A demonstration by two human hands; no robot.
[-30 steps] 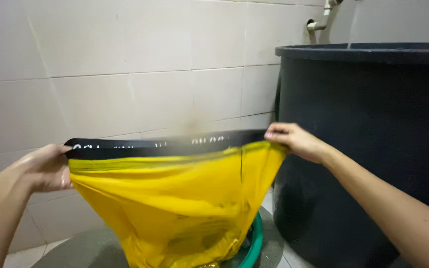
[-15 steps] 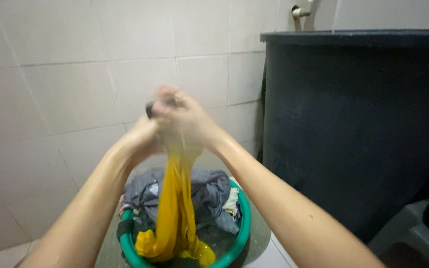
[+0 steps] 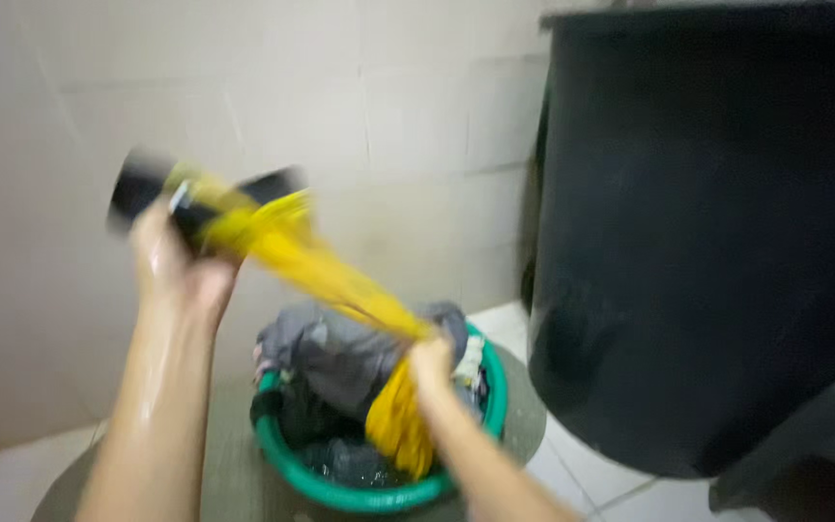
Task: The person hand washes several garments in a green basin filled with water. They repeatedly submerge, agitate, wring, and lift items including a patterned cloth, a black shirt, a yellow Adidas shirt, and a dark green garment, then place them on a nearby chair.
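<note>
My hands have parted: left hand (image 3: pixel 178 259) grips the yellow garment (image 3: pixel 321 275) waistband; right hand (image 3: pixel 430 360) clenches its middle over the green basin (image 3: pixel 379 493).

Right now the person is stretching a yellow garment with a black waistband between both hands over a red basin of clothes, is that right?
Not quite: the basin is green, not red, as the head view shows. The left hand grips the waistband end of the yellow garment and the right hand holds it lower down, over the clothes.
</note>
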